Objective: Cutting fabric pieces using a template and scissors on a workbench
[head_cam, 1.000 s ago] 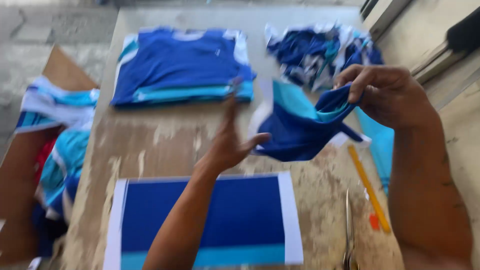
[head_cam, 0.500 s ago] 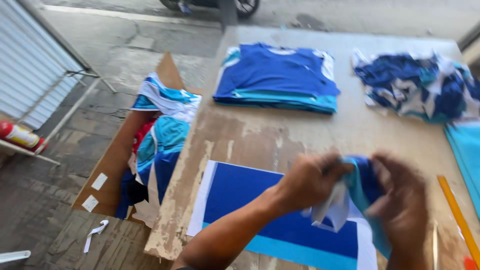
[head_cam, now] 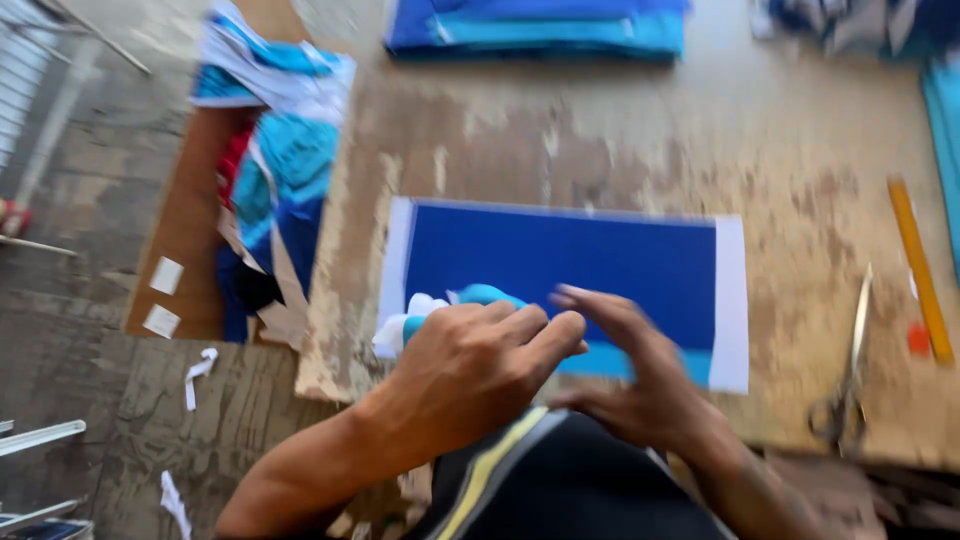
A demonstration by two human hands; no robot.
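I see my left hand (head_cam: pixel 470 365) closed around a bunched scrap of turquoise and white fabric (head_cam: pixel 440 308) at the near edge of the worn wooden table (head_cam: pixel 620 150), just over the flat blue panel with white borders (head_cam: pixel 560 265), while my right hand (head_cam: pixel 640 385) hovers beside it with fingers spread and holding nothing. I judge the cloth is being gathered or folded, and the next move calls for both hands smoothing it. Motion blur hides the fingertips; the scissors (head_cam: pixel 850 380), the orange ruler (head_cam: pixel 920 270) and the stacked blue garments (head_cam: pixel 540 25) are soft or cut off.
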